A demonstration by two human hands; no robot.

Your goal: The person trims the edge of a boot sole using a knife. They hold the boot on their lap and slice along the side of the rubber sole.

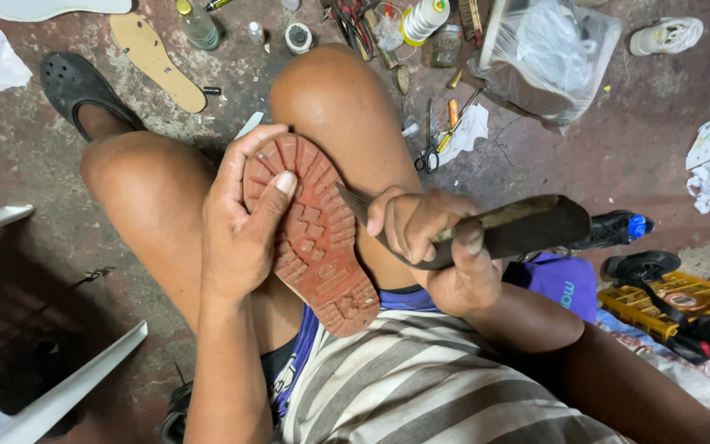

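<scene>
Your left hand [244,226] grips the red treaded sole [310,234], its long axis running near to far. Your right hand [433,247], just right of it, clasps a dark-handled tool [519,226].

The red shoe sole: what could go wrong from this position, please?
1. The knife in the right hand points toward the left hand, whose thumb lies across the red shoe sole. A slip could cut the thumb.
2. The sole rests against a bare knee, so the blade could also reach the leg.
3. Scissors lie open on the floor near the leg.
</scene>
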